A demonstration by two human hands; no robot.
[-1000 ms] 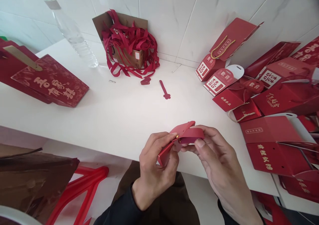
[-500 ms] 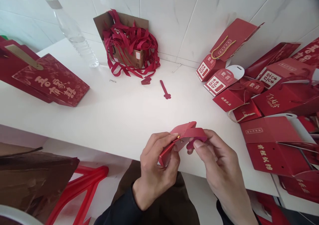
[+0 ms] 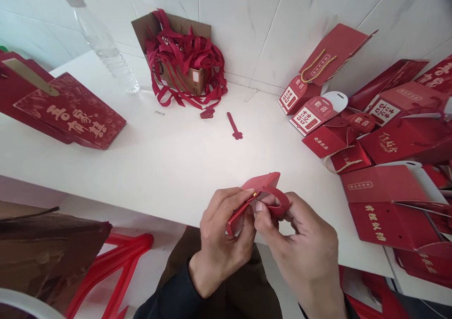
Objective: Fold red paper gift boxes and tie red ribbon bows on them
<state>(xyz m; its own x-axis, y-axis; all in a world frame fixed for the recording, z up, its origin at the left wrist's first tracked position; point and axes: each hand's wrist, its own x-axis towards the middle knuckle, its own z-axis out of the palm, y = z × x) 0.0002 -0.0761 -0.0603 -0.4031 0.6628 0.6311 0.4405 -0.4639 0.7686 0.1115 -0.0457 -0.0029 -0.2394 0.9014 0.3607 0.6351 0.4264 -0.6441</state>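
**Small red box [image 3: 265, 180] at lower centre, in the left hand [image 3: 226, 236], with a red strap [image 3: 283, 202] in the right hand [image 3: 302, 246]**

From my end of the feed, the left fingers are closed round the box, holding it tilted above the table's front edge. The right thumb and fingers are bent in on the looped strap, just beside the box. The left hand covers the box's lower part, and the strap and thumb partly hide the right fingertips. A tiny gold spot [image 3: 254, 194] by the left index fingertip looks like a metal fastener, though I see it poorly. The left edge of my frame cuts off a red gift box [image 3: 67, 109]; the right edge crops a heap of red boxes [image 3: 411, 142], too overlapped to count.

The white table [image 3: 158, 168] crosses the frame below marble-patterned wall tiles [image 3: 243, 22]. At lower left I have a brown carton [image 3: 42, 262] and a red frame [image 3: 132, 248].

I count one clear bottle [image 3: 111, 57] at upper left, one cardboard box [image 3: 192, 85] of red ribbons [image 3: 183, 45] at upper centre, one flower-ended strap [image 3: 231, 123] lying mid-frame, and three white-panelled boxes [image 3: 307, 117] at right.
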